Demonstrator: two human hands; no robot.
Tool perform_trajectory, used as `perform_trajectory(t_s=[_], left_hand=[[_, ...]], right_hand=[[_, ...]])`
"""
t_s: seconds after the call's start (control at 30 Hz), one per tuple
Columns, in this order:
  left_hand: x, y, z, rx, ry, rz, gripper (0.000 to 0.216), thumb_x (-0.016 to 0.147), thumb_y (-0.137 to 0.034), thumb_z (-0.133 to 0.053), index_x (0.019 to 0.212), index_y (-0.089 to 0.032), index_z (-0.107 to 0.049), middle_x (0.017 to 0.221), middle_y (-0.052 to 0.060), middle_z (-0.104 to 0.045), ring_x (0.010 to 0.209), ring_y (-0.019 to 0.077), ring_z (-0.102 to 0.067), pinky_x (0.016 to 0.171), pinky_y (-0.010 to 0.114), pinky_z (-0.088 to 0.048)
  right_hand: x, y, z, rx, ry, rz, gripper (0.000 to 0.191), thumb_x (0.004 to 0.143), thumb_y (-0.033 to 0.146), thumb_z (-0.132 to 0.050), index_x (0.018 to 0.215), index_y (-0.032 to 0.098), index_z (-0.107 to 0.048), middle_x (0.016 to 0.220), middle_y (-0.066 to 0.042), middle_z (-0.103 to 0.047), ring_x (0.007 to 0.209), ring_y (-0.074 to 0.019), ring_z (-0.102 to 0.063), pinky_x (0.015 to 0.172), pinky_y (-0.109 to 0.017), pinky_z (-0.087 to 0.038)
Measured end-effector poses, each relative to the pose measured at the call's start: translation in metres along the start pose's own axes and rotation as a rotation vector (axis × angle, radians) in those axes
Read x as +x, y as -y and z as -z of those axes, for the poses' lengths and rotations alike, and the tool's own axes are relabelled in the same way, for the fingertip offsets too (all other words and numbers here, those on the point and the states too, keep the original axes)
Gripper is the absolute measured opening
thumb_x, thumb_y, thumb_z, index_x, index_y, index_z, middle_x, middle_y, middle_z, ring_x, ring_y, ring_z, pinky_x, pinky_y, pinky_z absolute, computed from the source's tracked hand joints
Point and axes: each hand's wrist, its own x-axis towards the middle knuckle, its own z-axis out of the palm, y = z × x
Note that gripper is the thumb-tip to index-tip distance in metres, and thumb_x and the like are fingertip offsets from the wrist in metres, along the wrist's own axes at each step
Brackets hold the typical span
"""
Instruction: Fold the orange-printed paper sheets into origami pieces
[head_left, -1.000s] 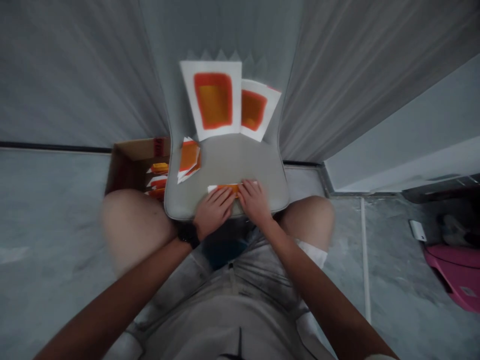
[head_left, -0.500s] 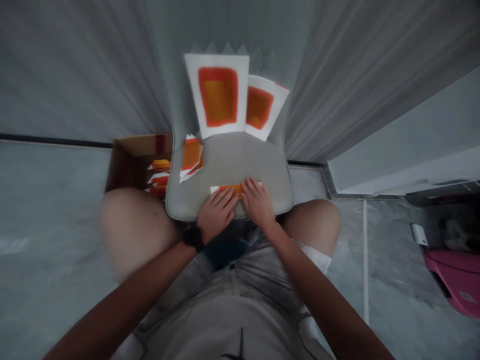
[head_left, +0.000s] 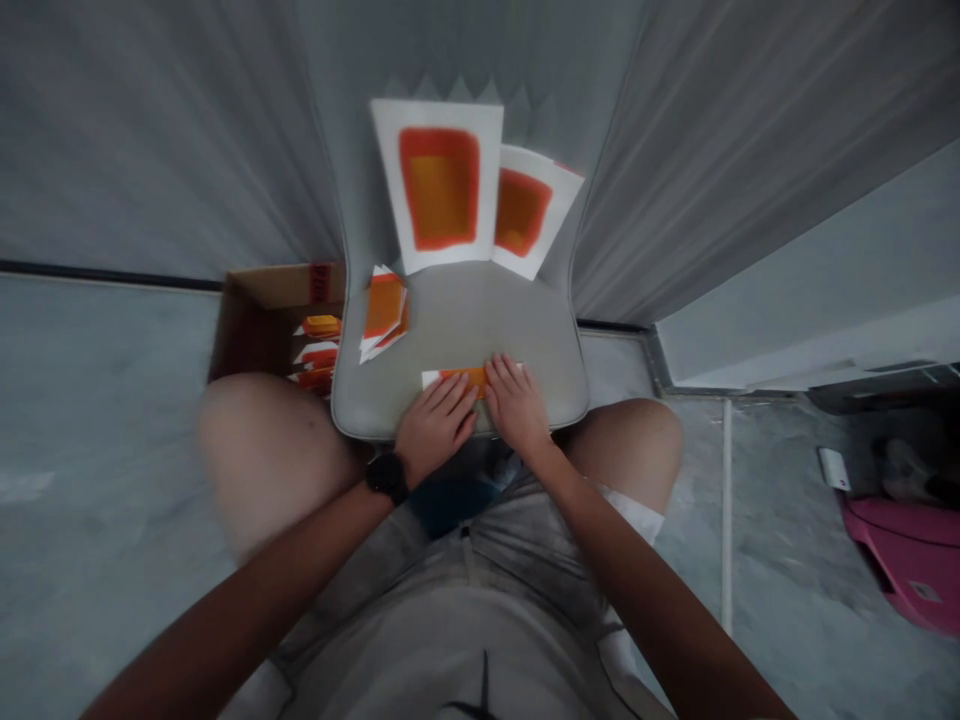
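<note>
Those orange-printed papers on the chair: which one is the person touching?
The narrow strip near the seat's front edge, pressed under the left hand and right hand; the two large sheets and the small stack lie untouched.

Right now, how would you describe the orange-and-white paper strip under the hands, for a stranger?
Find the pale grey padded chair seat. Near its front edge lies a narrow orange-and-white paper strip, under the left hand and right hand. Unlike the small stack of orange-printed paper behind it, it lies alone.
</note>
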Motion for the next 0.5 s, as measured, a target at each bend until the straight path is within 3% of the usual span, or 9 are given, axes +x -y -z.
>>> perform_trajectory(t_s=[0.13,0.3,0.5], left_hand=[[-0.001,0.001,0.003,0.02,0.051,0.01,0.051,0.108,-0.033,-0.043,0.152,-0.012,-0.056,0.161,0.014,-0.052,0.152,0.0276,-0.047,0.13,0.047,-0.034],[-0.014,0.0,0.009,0.063,0.08,0.153,0.065,0.108,-0.043,-0.04,0.163,-0.007,-0.04,0.169,0.019,-0.037,0.16,0.0322,-0.032,0.132,0.052,-0.028],[-0.021,-0.002,0.012,0.076,0.081,0.233,0.074,0.108,-0.049,-0.038,0.166,-0.004,-0.03,0.17,0.021,-0.033,0.161,0.0335,-0.03,0.133,0.054,-0.022]], right_hand=[[-0.003,0.0,0.004,-0.012,0.039,0.004,0.057,0.113,0.035,-0.027,0.161,0.008,-0.044,0.168,-0.015,-0.042,0.159,-0.0295,-0.034,0.132,-0.055,-0.024],[-0.007,-0.002,0.012,-0.025,0.094,0.066,0.075,0.111,0.055,-0.03,0.166,0.005,-0.029,0.173,-0.018,-0.03,0.163,-0.0293,-0.025,0.134,-0.053,-0.019],[-0.009,-0.012,0.013,-0.022,0.117,0.101,0.082,0.109,0.062,-0.026,0.167,0.003,-0.024,0.173,-0.021,-0.028,0.164,-0.0297,-0.022,0.134,-0.053,-0.019]])
